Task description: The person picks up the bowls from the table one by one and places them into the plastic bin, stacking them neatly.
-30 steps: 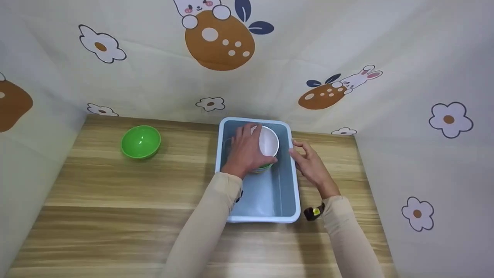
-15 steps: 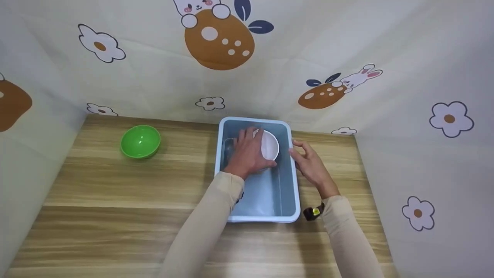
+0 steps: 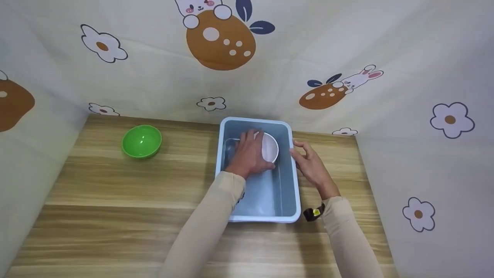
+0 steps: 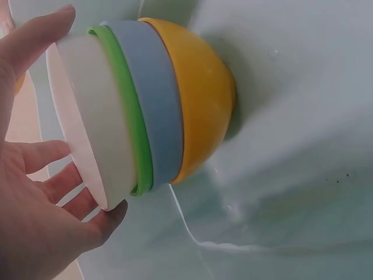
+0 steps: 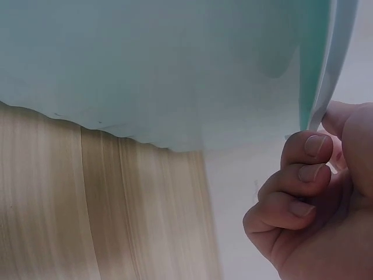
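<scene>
Inside the pale blue plastic tub, my left hand grips a white bowl by its rim, thumb on one side and fingers on the other. The left wrist view shows this bowl nested in a stack: a green bowl under it, then a blue bowl and a yellow bowl. The yellow bowl's base is close to the tub floor; whether they touch I cannot tell. My right hand pinches the tub's right rim between thumb and curled fingers.
A green bowl stands upright on the wooden table, left of the tub. Printed cloth walls enclose the table at the back and both sides.
My left hand has shifted slightly toward me and appears lower in the tub, carrying the white bowl. My right hand stays at the tub's rim. The separate green bowl has not moved.
</scene>
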Demonstrator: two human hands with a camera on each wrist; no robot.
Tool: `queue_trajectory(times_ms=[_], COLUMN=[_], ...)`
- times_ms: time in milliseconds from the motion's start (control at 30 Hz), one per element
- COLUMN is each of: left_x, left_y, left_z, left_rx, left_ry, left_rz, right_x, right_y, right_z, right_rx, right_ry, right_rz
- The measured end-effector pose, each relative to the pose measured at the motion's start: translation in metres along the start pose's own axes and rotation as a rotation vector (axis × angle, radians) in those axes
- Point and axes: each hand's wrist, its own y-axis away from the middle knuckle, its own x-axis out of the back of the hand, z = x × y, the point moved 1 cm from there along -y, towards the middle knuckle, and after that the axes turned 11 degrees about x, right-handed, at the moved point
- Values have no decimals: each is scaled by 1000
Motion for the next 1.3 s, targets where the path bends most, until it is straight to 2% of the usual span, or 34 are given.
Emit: queue_trajectory(times_ms=[433, 1000, 1133, 1300], left_x=[-7, -8, -7, -5], left_y=[-1, -2, -1, 1], left_z=[-1, -3, -2, -1], left_rx=[6, 6, 6, -2], left_ry=[-17, -42, -51, -46], left_rz=[-17, -25, -31, -50], right_x=[0, -1, 3, 7], right_y=[2, 2, 1, 0], right_z=[0, 0, -3, -9], right_rx=[-12, -10, -11, -9], right_ry=[22, 9, 71, 207], right_rz=[4, -1, -13, -27])
